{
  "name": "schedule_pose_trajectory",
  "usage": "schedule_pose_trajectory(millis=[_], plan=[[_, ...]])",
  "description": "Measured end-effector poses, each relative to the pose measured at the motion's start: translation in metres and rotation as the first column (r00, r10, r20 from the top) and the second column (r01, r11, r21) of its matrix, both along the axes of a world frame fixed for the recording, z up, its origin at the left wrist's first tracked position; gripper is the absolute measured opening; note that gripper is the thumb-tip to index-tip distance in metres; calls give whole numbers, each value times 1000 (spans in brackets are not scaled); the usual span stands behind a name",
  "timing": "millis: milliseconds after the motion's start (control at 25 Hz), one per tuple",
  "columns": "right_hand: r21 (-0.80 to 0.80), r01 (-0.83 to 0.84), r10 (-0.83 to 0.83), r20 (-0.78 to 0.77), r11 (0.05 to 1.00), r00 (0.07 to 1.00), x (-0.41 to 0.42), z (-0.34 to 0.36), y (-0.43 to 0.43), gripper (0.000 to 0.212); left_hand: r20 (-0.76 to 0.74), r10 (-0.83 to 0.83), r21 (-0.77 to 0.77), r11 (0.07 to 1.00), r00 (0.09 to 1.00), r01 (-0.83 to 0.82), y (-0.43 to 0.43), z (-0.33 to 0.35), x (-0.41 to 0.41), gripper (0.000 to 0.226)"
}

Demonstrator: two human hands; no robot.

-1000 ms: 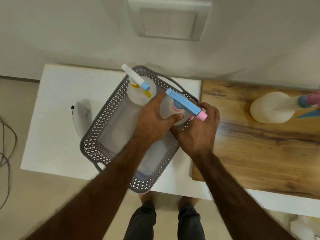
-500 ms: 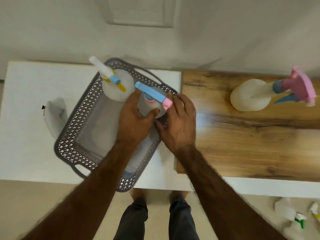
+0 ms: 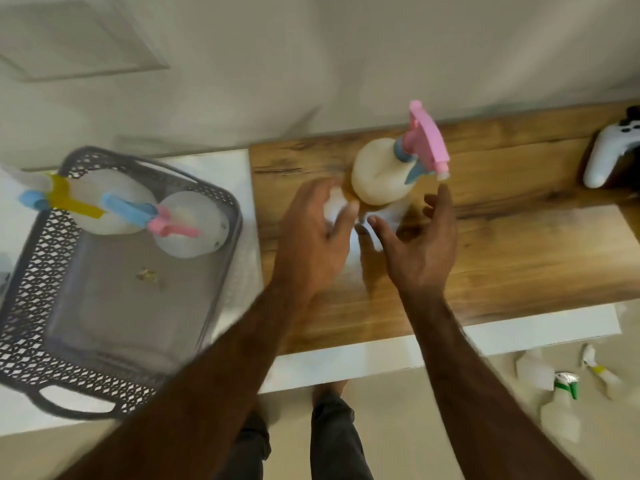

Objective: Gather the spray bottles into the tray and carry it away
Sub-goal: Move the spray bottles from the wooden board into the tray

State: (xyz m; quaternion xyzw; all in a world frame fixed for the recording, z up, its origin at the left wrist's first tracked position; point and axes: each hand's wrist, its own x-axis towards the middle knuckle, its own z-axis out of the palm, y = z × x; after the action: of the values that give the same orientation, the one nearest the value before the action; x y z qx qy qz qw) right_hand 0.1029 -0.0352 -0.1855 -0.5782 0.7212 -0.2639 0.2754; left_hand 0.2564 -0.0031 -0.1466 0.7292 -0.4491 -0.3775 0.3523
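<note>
A grey perforated tray (image 3: pixel 41 271) sits on the white table at the left. Two white spray bottles stand at its far end: one with a yellow and blue head (image 3: pixel 104 209), one with a blue and pink head (image 3: pixel 194 230). A third white spray bottle with a pink head (image 3: pixel 379 178) stands on the wooden board (image 3: pixel 519 258) to the right. My left hand (image 3: pixel 311 237) and my right hand (image 3: pixel 422 244) are both open, fingers spread, just in front of this bottle on either side, holding nothing.
A white game controller (image 3: pixel 613 154) lies at the board's far right. Spray bottles (image 3: pixel 561 400) lie on the floor at the lower right. The wall runs close behind the table. My legs show below the table's front edge.
Both hands have let go of the blue and pink bottle, which now stands in the tray, and moved right to the pink-headed bottle on the board. The view has swung right.
</note>
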Motion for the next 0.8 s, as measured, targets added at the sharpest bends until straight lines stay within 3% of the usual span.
schedule_pose_trajectory(millis=[120, 280, 440, 560, 720, 800], plan=[[-3, -103, 103, 64, 995, 993, -3, -12, -32, 108, -123, -26, 43, 999, 992, 31, -70, -19, -10, 44], [-79, -103, 113, 125, 991, 986, 4, -19, -44, 80, -140, -8, 33, 999, 990, 13, -89, -29, -24, 42], [-19, -165, 166, 125, 986, 978, 8, -2, -28, 84, -88, 37, 24, 999, 995, -35, -58, -8, -19, 42], [9, -188, 182, 211, 982, 960, 19, 35, 0, 81, -89, 118, 9, 993, 989, -118, -25, 27, -12, 44], [-5, -266, 259, 253, 964, 932, 47, 83, 60, 98, -99, 197, -64, 977, 975, -204, 44, 75, 16, 46], [92, -324, 293, 253, 942, 922, 64, 95, 97, 107, -54, 258, -58, 964, 965, -260, 87, 90, 37, 47]])
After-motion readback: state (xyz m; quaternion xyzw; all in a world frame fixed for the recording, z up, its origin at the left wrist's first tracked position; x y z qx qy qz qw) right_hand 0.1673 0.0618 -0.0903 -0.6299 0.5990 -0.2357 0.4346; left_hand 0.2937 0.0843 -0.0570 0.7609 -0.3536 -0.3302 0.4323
